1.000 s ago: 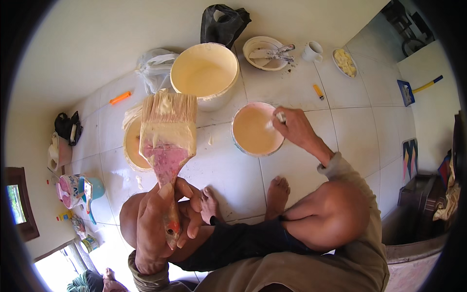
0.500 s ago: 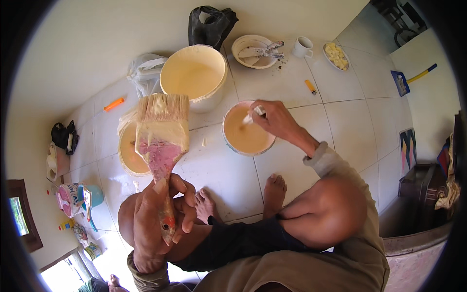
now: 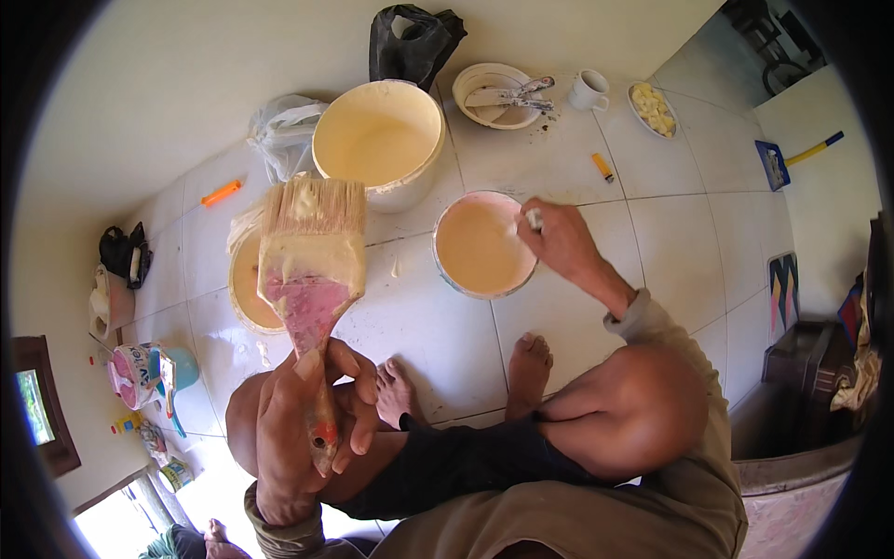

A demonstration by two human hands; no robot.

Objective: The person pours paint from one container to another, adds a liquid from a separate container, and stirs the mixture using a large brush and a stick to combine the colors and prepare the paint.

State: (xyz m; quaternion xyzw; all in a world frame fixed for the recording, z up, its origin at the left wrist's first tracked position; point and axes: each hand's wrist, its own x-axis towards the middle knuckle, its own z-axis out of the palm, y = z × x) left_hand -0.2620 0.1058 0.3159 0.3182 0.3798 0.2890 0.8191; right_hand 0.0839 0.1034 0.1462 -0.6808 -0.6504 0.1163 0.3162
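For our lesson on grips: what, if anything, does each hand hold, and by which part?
The left hand holds the brush by its handle. The right hand grips a white thing, mostly hidden; which part cannot be told.

Your brush (image 3: 312, 298) has coarse, rough bristles (image 3: 321, 210) caked with thick cream paste (image 3: 326, 259) and a worn, scuffed handle (image 3: 321, 430). The mixture (image 3: 480, 247) before you looks smooth. Around you, the floor tiles (image 3: 670, 252) are glossy, the tall bucket (image 3: 410, 194) matt plastic, the black bag (image 3: 410, 56) crinkled, shiny plastic film; your sleeve (image 3: 647, 321) is matt cloth.
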